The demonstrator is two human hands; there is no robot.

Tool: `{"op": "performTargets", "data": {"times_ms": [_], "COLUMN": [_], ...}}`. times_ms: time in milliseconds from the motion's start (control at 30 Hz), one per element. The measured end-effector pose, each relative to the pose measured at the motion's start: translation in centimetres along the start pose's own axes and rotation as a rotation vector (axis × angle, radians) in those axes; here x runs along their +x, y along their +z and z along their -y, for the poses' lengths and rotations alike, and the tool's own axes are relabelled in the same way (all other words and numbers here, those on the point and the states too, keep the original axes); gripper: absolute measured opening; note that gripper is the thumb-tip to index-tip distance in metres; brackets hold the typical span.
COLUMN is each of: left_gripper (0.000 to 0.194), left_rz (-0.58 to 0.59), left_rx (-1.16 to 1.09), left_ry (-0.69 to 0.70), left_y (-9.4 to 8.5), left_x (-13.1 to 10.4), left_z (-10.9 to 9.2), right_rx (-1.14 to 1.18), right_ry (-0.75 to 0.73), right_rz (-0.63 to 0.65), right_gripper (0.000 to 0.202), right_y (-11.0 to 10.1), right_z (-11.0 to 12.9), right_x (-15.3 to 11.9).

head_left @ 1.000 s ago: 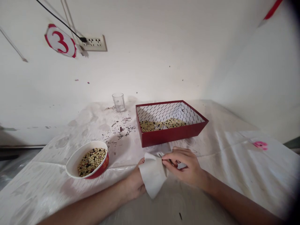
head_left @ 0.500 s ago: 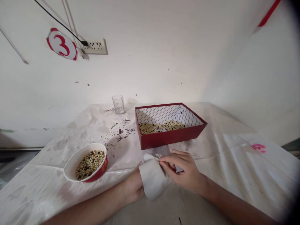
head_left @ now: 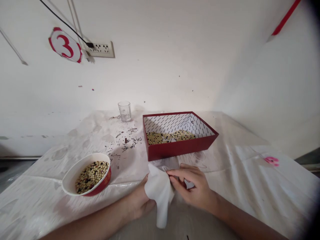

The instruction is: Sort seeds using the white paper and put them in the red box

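Observation:
A limp white cloth (head_left: 160,190) hangs in front of me over the near part of the table. My left hand (head_left: 141,201) is around it from the left; the cloth hides most of its fingers. At the cloth's upper right edge, my right hand (head_left: 193,185) pinches it between thumb and index finger, the other fingers curled. Just beyond both hands stands an open red box (head_left: 183,146) with pale and dark beans (head_left: 181,135) on its patterned floor. To the left, a red and white paper bowl (head_left: 104,184) holds more mixed beans (head_left: 91,176).
A clear glass (head_left: 124,111) stands by the wall. Dark scraps (head_left: 130,142) lie scattered between glass, bowl and box. A wrinkled plastic cover (head_left: 237,186) spreads over the table. On the wall is a power strip (head_left: 101,49) with a black plug.
The cloth has dropped lower and now hangs down in a long narrow tail. Both hands keep their hold, nearly in place. The whole view has shifted slightly.

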State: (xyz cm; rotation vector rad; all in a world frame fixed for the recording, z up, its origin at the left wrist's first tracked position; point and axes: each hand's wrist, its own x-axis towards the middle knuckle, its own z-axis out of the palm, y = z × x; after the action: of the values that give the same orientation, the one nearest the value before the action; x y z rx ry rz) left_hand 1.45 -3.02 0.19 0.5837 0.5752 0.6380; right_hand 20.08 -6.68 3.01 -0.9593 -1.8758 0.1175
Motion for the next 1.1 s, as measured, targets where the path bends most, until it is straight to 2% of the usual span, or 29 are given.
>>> {"op": "performTargets", "data": {"times_ms": [133, 267, 467, 600, 867, 933, 1000, 1100], "left_gripper": [0.024, 0.026, 0.032, 0.031, 0.022, 0.024, 0.028, 0.025], "left_rz": [0.064, 0.052, 0.086, 0.11, 0.17, 0.16, 0.134, 0.09], "left_rx": [0.038, 0.046, 0.022, 0.032, 0.027, -0.001, -0.025, 0.024], "left_ry": [-0.009, -0.046, -0.031, -0.035, -0.051, -0.058, -0.063, -0.052], "left_y": [1.2, 1.8, 1.2, 1.1, 1.5, 1.2, 0.8, 0.3], "left_x": [0.1, 0.0, 0.1, 0.0, -0.1, -0.1, -0.3, -0.6], "left_z": [-0.1, -0.3, -0.3, -0.4, -0.7, -0.8, -0.8, -0.7], "right_rx": [0.041, 0.012, 0.066, 0.09, 0.005, -0.059, -0.127, -0.205], "right_ry": [0.069, 0.059, 0.054, -0.018, -0.013, -0.053, -0.155, -0.308], "right_rz": [-0.008, -0.009, 0.002, 0.02, -0.062, -0.079, -0.066, 0.033], "right_gripper": [0.022, 0.022, 0.022, 0.026, 0.022, 0.022, 0.023, 0.01], "right_y": [0.0, 0.1, 0.0, -0.1, 0.0, 0.0, 0.2, 1.2], "right_z": [-0.1, 0.1, 0.7, 0.6, 0.1, 0.4, 1.1, 3.2], "right_x": [0.2, 0.3, 0.1, -0.2, 0.0, 0.6, 1.8, 4.7]}}
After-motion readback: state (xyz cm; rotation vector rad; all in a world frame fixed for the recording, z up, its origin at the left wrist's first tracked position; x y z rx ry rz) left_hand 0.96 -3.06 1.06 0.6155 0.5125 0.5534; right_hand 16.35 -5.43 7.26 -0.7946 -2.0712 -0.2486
